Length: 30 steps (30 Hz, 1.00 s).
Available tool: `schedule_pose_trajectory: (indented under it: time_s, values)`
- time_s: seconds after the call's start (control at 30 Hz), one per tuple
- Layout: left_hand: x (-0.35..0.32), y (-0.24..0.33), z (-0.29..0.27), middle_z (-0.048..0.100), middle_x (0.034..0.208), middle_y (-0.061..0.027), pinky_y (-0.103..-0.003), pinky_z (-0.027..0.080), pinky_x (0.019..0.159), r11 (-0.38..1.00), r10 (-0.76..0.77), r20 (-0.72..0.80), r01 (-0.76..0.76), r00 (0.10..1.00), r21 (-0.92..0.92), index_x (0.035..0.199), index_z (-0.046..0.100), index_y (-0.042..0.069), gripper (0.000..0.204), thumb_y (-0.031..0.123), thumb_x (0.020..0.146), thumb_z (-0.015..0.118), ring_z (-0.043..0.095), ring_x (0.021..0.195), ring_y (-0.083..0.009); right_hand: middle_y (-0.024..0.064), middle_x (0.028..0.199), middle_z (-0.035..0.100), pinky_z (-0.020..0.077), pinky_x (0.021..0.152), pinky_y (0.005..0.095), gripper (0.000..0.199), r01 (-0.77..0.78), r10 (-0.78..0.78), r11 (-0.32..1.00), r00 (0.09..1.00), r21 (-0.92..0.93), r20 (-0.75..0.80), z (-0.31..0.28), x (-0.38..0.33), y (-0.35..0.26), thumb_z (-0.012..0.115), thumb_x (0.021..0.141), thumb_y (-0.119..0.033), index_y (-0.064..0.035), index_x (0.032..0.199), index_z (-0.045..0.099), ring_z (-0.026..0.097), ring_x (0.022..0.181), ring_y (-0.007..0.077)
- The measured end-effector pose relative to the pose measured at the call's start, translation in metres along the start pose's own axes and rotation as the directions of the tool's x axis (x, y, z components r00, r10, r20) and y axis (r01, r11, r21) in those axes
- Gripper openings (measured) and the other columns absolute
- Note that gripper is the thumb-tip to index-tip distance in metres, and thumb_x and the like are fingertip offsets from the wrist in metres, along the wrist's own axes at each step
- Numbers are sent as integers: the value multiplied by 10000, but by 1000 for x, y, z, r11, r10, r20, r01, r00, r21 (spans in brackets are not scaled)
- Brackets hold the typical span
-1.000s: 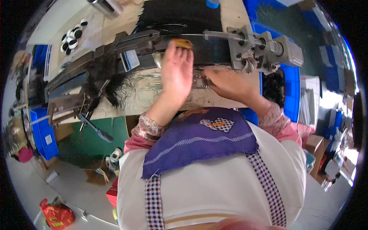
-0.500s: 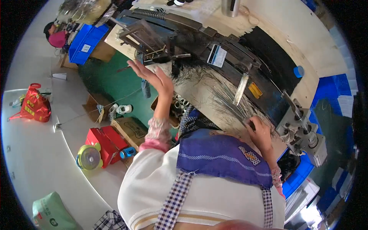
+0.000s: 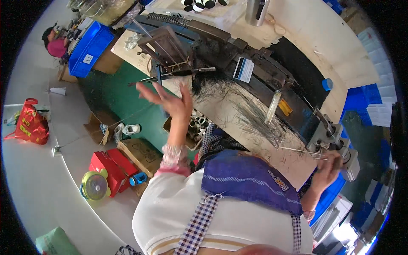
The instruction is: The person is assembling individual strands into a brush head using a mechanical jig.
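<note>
In the head view, the left hand (image 3: 170, 100) is raised with palm open and fingers spread wide, holding nothing. It hovers just below a thin dark metal rod (image 3: 172, 76) that juts from the long dark metal machine (image 3: 238, 55). The rod's long axis runs nearly level across the picture, and its free end points toward the picture's left, over the green floor mat (image 3: 114, 97).

The right hand (image 3: 327, 168) sits far to the right, beside the grey metal motor block (image 3: 335, 136) at the machine's end. Its fingers are drawn together, pinching the end of a thin pale stick (image 3: 297, 151). The stick lies almost level, slightly tilted, its free end pointing left toward the loose heap of dark bristle fibres (image 3: 255, 117) spread on the light wooden workbench (image 3: 310, 38).

A tuft of black fibres (image 3: 204, 83) hangs from the machine just right of the left hand. Below the left forearm stands a cardboard box of small white rolls (image 3: 196, 125). On the floor lie a red box (image 3: 108, 163), a round yellow-green tape reel (image 3: 94, 185) and a red plastic bag (image 3: 30, 123); a blue plastic crate (image 3: 87, 46) sits farther up.
</note>
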<state>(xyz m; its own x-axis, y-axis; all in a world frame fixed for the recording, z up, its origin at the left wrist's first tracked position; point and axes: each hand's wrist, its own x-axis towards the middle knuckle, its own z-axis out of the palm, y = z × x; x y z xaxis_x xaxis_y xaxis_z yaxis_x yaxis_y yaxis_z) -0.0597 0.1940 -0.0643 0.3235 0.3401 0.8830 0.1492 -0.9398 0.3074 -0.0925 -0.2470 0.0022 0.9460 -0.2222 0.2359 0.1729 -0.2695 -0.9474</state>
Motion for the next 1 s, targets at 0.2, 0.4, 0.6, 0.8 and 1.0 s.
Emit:
schedule_pose_trajectory:
  time_s: [0.2,0.4,0.6,0.8,1.0]
  values:
    - [-9,-104,-62,204,1484,-263,-696,147,1038,793,-155,340,-88,928,603,1493,168,174,895,238,775,699,203,1378,-436,10,659,417,246,463,222,170,183,-185,954,983,236,-14,18,32,-25,469,984,-180,-36,893,480,321,522,64]
    - [-12,-133,-61,481,1339,-208,-643,216,1052,838,-466,329,291,821,462,1491,135,84,942,169,752,713,477,1230,-343,40,707,498,272,481,213,146,74,-154,911,974,406,169,50,27,-17,457,985,-160,-23,953,497,385,551,71]
    - [-30,12,-48,351,1443,-200,-580,137,1102,1000,-25,479,29,878,-2,1439,274,14,734,129,819,649,314,1345,-386,35,734,538,300,495,187,134,-31,-8,980,982,199,191,69,21,-17,488,971,-144,-12,965,508,424,573,49]
    - [28,156,-68,575,1053,-152,-381,412,894,484,556,793,679,249,-552,1289,471,17,408,264,964,474,550,995,-272,22,743,587,355,513,180,98,63,-136,980,903,187,409,95,30,-66,490,950,-84,4,971,528,490,591,49]
    - [10,130,-39,529,757,-12,-269,459,696,578,514,855,711,66,-402,1078,558,-1,320,262,1019,385,510,704,-118,55,725,627,433,545,236,174,232,-140,944,926,-235,351,68,63,-58,547,927,-102,10,1026,636,535,580,74]
